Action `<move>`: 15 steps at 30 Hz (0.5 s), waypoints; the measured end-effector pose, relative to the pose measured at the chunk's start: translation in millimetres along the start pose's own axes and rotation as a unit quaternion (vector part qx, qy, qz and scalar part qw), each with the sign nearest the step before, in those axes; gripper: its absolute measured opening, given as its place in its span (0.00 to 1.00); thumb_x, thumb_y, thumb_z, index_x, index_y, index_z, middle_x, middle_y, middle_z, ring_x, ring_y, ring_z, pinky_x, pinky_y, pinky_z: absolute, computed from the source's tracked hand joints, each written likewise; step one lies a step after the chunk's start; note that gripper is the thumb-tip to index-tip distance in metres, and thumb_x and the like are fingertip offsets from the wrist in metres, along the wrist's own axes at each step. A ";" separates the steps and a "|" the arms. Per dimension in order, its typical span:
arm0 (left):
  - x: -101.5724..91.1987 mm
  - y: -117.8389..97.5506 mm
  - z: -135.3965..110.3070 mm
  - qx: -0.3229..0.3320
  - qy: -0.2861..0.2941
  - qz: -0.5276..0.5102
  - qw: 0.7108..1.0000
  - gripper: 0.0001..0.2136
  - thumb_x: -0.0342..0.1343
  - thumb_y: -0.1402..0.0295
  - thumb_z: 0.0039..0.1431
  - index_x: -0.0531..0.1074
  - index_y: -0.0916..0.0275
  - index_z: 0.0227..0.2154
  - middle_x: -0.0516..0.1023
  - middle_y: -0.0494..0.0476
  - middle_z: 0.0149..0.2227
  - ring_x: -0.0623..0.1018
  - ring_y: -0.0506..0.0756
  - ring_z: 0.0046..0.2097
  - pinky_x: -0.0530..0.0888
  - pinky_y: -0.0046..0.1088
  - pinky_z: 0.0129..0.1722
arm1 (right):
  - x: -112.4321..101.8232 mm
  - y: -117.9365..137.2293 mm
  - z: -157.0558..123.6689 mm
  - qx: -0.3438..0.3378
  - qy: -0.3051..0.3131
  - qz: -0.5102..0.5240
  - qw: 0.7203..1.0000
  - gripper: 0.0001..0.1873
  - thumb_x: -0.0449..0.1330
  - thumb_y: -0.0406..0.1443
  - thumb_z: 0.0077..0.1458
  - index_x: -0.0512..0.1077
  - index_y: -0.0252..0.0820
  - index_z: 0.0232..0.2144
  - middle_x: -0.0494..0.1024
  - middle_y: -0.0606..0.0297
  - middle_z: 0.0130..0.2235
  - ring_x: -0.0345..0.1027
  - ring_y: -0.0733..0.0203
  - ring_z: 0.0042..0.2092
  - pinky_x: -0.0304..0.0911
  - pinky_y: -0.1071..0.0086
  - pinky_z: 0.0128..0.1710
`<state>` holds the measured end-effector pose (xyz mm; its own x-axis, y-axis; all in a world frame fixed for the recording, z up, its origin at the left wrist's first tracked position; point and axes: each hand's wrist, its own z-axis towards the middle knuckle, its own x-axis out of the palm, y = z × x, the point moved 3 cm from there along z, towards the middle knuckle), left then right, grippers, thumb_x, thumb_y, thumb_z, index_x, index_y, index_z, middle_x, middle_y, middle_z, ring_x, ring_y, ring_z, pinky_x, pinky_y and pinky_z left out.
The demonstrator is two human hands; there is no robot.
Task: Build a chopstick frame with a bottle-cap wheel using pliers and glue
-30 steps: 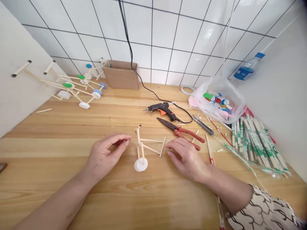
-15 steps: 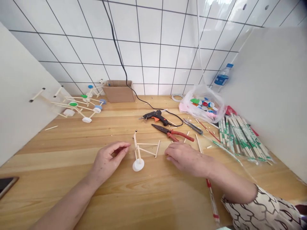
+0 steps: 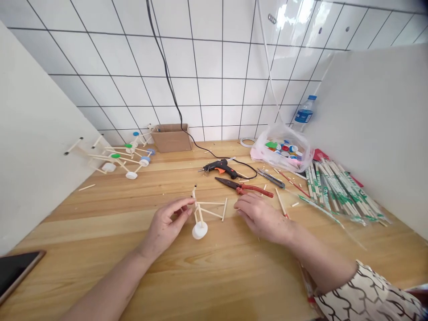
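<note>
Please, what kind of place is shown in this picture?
Most likely a hobby craft bench: a wooden table against a tiled wall, with a glue gun, pliers, wrapped chopsticks and stick-and-cap models at the left.

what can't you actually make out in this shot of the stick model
Head view only:
Whether the left hand grips the wooden stick frame with the white cap wheel: its fingers cover the contact.
Black phone: cut off by the left edge.
Brown cardboard box: its wall hides the contents.
</note>
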<state>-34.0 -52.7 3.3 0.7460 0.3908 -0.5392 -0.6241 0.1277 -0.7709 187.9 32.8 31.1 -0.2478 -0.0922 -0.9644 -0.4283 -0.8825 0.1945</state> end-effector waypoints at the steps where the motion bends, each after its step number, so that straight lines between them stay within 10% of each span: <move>1: 1.4 1.3 -0.2 0.003 0.006 -0.002 1.000 0.12 0.53 0.64 0.55 0.76 0.62 0.39 0.80 0.59 0.41 0.77 0.52 0.34 0.76 0.28 0.36 | 4.1 -2.8 -0.8 -0.005 -0.002 -0.013 1.000 0.11 0.50 0.26 0.58 0.71 0.37 0.30 0.75 0.57 0.35 0.67 0.55 0.43 0.61 0.61 0.46; 15: 8.9 0.4 7.1 -0.017 0.033 -0.015 0.999 0.13 0.55 0.63 0.53 0.78 0.61 0.39 0.79 0.57 0.40 0.76 0.52 0.34 0.75 0.27 0.35 | 2.6 -26.2 -5.1 0.079 -0.020 -0.109 0.991 0.20 0.52 0.25 0.54 0.69 0.35 0.49 0.70 0.48 0.48 0.60 0.48 0.48 0.58 0.56 0.44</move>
<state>-29.3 -42.7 0.6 0.7791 0.3256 -0.5357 -0.5934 0.1074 -0.7977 202.9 53.4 22.6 -0.1665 0.1139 -0.9794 -0.6052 -0.7960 0.0103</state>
